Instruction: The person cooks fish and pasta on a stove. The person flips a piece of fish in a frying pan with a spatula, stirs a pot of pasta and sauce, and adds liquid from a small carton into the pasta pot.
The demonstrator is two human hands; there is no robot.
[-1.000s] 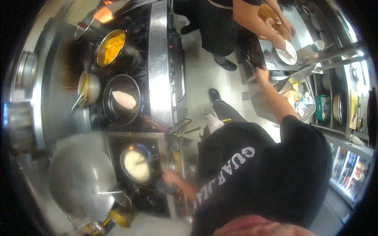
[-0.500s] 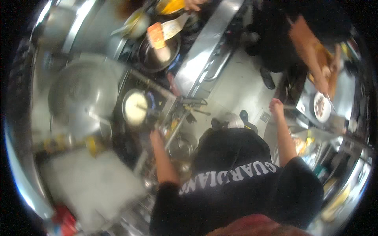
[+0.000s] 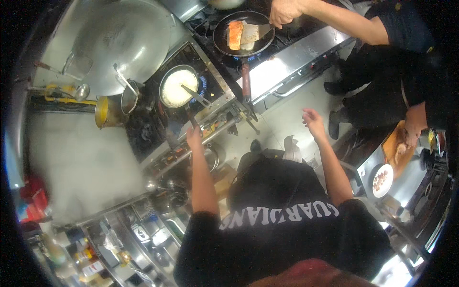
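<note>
At the stove's front edge my left hand (image 3: pixel 194 137) is closed round the dark handle of a frying pan (image 3: pixel 166 100). Pale yellow, bubbling liquid (image 3: pixel 175 91) covers the pan's bottom, and tongs (image 3: pixel 197 95) rest in it with their end over the rim. Blue flame shows beside the pan. My right hand (image 3: pixel 313 123) is raised over the floor to the right, holding nothing, its fingers loosely apart. Farther off, a co-worker's hand (image 3: pixel 286 11) holds a spatula (image 3: pixel 264 31) against orange and white fish pieces (image 3: pixel 235 36) in a second frying pan (image 3: pixel 224 49).
A large wok (image 3: pixel 138 33) stands at the far left, near a yellowish pot (image 3: pixel 106 112) and ladle (image 3: pixel 82 92). At right, another person's hand (image 3: pixel 416 122) works over a cutting board (image 3: pixel 394 138) beside a white plate (image 3: pixel 382 181). Food containers (image 3: pixel 138 234) line the lower left.
My view has turned, bringing the stove farther up and the lower-left containers into sight. My right hand's fingers have loosened. The co-worker's spatula and fish now lie lower in the second pan.
</note>
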